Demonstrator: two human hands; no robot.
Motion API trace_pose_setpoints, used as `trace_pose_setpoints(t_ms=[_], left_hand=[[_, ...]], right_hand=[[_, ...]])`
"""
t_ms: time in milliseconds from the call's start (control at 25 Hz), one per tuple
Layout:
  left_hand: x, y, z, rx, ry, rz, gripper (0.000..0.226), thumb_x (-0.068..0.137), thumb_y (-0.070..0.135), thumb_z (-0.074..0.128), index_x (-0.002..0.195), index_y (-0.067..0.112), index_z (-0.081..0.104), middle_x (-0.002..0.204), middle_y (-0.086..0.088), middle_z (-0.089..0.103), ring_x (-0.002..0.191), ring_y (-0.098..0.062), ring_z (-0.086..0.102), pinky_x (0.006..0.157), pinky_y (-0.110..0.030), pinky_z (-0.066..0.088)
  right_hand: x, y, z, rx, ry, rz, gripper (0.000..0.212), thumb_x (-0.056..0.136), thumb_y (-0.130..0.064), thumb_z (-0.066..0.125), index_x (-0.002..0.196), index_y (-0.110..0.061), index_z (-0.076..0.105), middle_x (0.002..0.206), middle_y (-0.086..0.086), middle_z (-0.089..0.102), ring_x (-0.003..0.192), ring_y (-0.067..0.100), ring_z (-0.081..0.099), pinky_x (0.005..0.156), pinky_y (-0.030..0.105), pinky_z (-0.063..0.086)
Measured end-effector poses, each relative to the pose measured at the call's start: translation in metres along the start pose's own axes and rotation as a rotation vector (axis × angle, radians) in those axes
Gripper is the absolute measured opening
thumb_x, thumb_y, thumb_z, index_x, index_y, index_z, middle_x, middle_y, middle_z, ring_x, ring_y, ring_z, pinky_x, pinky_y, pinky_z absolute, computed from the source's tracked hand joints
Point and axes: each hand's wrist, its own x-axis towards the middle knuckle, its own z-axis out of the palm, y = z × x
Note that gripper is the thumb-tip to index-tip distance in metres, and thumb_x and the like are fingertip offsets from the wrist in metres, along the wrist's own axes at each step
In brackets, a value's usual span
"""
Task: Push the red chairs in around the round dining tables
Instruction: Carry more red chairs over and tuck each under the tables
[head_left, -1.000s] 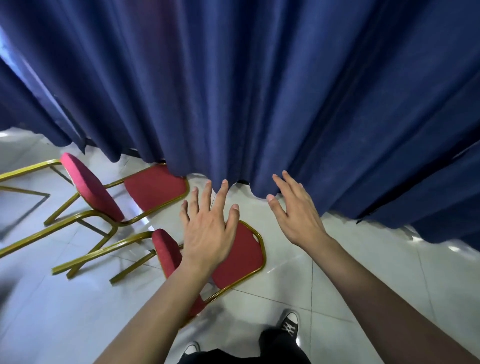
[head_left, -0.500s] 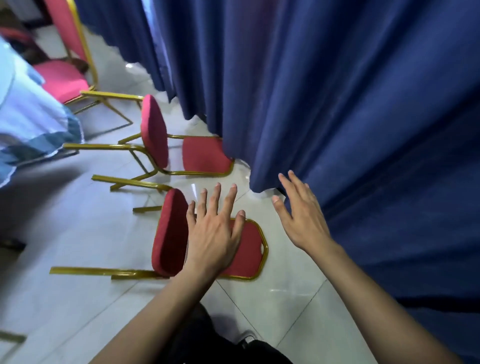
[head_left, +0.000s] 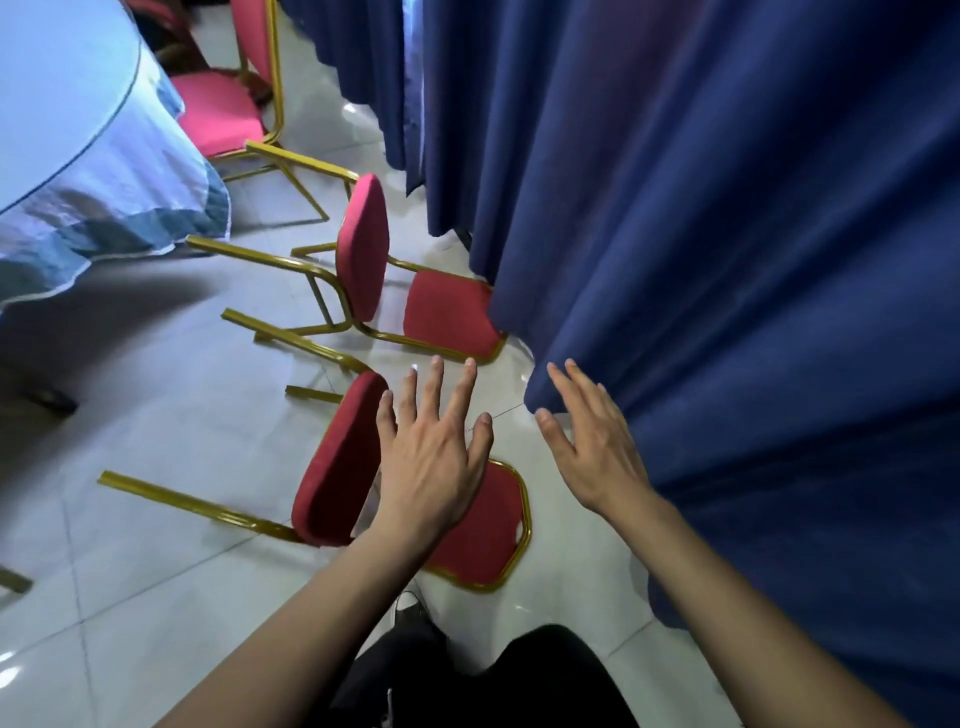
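- The nearest red chair (head_left: 332, 467) lies tipped over on the tiled floor (head_left: 156, 415), just in front of the person, its padded back standing on edge and its seat pad facing up toward the curtain side.
- Its gold legs (head_left: 171, 496) stretch out flat along the floor toward the left.
- A second red chair (head_left: 363, 249) lies tipped over the same way just beyond the first, its seat (head_left: 449, 317) partly tucked under the hem of the dark blue curtain (head_left: 727, 260).
- A third chair (head_left: 223, 111), pinker in the light, stands upright farther back, close beside the round table; whether it touches the cloth I cannot tell.
- The round table (head_left: 62, 104) sits at the upper left under a pale blue tablecloth (head_left: 130, 208) that hangs nearly to the floor, well apart from the two fallen chairs.
- The left hand (head_left: 434, 457) hovers over the nearest chair with fingers spread and straight, holding nothing; whether it touches the chair I cannot tell.
- The right hand (head_left: 592, 441) is likewise flat and empty, fingers straight, its tips at the edge of the curtain fold.
- The person's dark trousers (head_left: 467, 680) and one shoe (head_left: 408, 605) show at the bottom, close to the nearest chair's seat.
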Motion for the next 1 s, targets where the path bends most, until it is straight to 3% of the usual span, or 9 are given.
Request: trace_pose_setpoints(t_ms=[160, 280, 480, 680, 840, 1000], left_hand=[[0.018, -0.004, 0.007, -0.009, 0.031, -0.124, 0.062, 0.103, 0.054, 0.024, 0.161, 0.037, 0.009, 0.169, -0.005, 0.014, 0.156, -0.03, 0.007, 0.123, -0.051, 0.009], [0.029, -0.001, 0.016, -0.022, 0.083, -0.239, 0.062, 0.103, 0.055, 0.017, 0.161, 0.036, 0.008, 0.17, -0.005, 0.011, 0.156, -0.029, 0.005, 0.124, -0.05, 0.008], [0.038, 0.029, 0.046, -0.062, 0.196, -0.521, 0.065, 0.1, 0.054, 0.017, 0.161, 0.035, 0.013, 0.169, -0.004, 0.017, 0.156, -0.029, 0.01, 0.123, -0.049, 0.011], [0.029, 0.075, 0.1, -0.064, 0.268, -0.78, 0.065, 0.1, 0.053, 0.015, 0.161, 0.033, 0.015, 0.168, -0.003, 0.02, 0.155, -0.03, 0.016, 0.122, -0.05, 0.018], [0.021, 0.094, 0.156, -0.089, 0.264, -0.902, 0.064, 0.1, 0.049, 0.022, 0.16, 0.031, 0.023, 0.166, -0.004, 0.026, 0.153, -0.03, 0.022, 0.12, -0.048, 0.023], [0.013, 0.094, 0.229, -0.147, 0.271, -0.977, 0.063, 0.101, 0.048, 0.021, 0.16, 0.03, 0.023, 0.166, -0.005, 0.027, 0.152, -0.029, 0.022, 0.12, -0.047, 0.024]], right_hand=[[0.035, 0.005, 0.003, -0.026, -0.08, -0.102, 0.064, 0.105, -0.057, 0.027, 0.162, -0.03, 0.019, 0.17, -0.001, 0.015, 0.156, 0.015, 0.014, 0.127, 0.035, 0.009], [0.075, 0.011, 0.006, -0.035, -0.152, -0.231, 0.066, 0.104, -0.058, 0.024, 0.163, -0.03, 0.017, 0.17, -0.001, 0.015, 0.156, 0.014, 0.013, 0.128, 0.038, 0.01], [0.133, 0.035, 0.012, -0.056, -0.272, -0.466, 0.062, 0.106, -0.054, 0.029, 0.163, -0.034, 0.015, 0.17, -0.005, 0.012, 0.154, 0.011, 0.011, 0.122, 0.025, 0.0], [0.17, 0.087, 0.021, -0.096, -0.431, -0.637, 0.065, 0.103, -0.057, 0.027, 0.163, -0.035, 0.013, 0.171, -0.005, 0.01, 0.155, 0.015, 0.013, 0.118, 0.026, -0.004], [0.19, 0.133, 0.053, -0.095, -0.505, -0.698, 0.065, 0.104, -0.053, 0.033, 0.163, -0.032, 0.016, 0.17, 0.0, 0.014, 0.153, 0.022, 0.02, 0.123, 0.042, 0.016], [0.194, 0.178, 0.114, -0.097, -0.612, -0.697, 0.065, 0.104, -0.051, 0.034, 0.163, -0.03, 0.015, 0.17, 0.001, 0.015, 0.155, 0.022, 0.017, 0.125, 0.046, 0.02]])
